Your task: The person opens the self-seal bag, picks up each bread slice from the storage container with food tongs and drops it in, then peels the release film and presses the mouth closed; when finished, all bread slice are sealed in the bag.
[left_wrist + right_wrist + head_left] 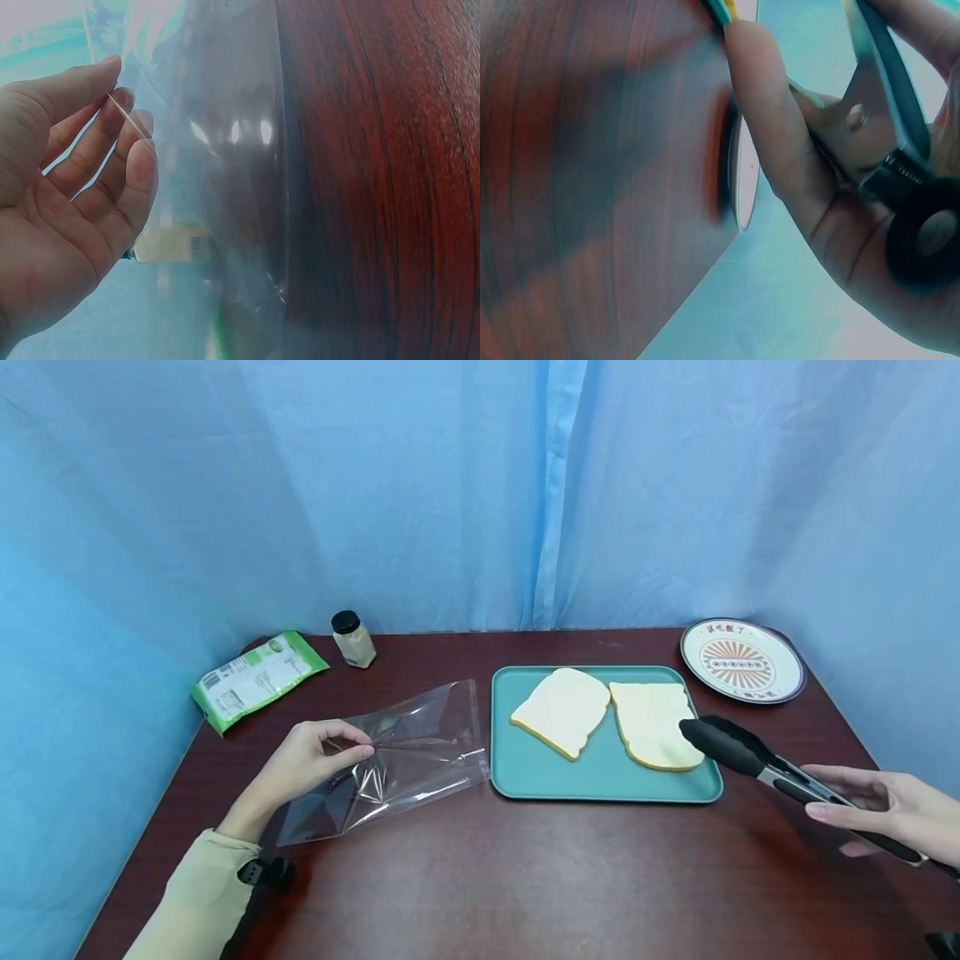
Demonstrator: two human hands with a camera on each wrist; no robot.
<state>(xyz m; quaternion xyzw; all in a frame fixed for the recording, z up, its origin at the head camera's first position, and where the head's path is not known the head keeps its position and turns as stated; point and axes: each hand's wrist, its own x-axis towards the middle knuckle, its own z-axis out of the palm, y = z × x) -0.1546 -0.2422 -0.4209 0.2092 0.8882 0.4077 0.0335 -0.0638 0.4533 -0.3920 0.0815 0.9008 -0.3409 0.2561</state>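
My left hand (318, 760) pinches a clear plastic bag (431, 735) between thumb and fingertips, and the film creases out from that spot. In the left wrist view the bag's thin edge runs between the thumb and fingers of the left hand (82, 165). My right hand (885, 810) grips black-tipped metal tongs (776, 777) by the handles. The tong tips hang near the right edge of a green tray (600, 785). Two bread slices (566, 710) lie on that tray, side by side. In the right wrist view, fingers wrap the tongs' hinge end (900, 172).
A green and white packet (258, 681) lies at the back left, with a black-capped jar (353, 639) standing beside it. At the back right rests a white patterned plate (742, 660). Blue curtains (450, 510) enclose the dark wooden table (562, 885).
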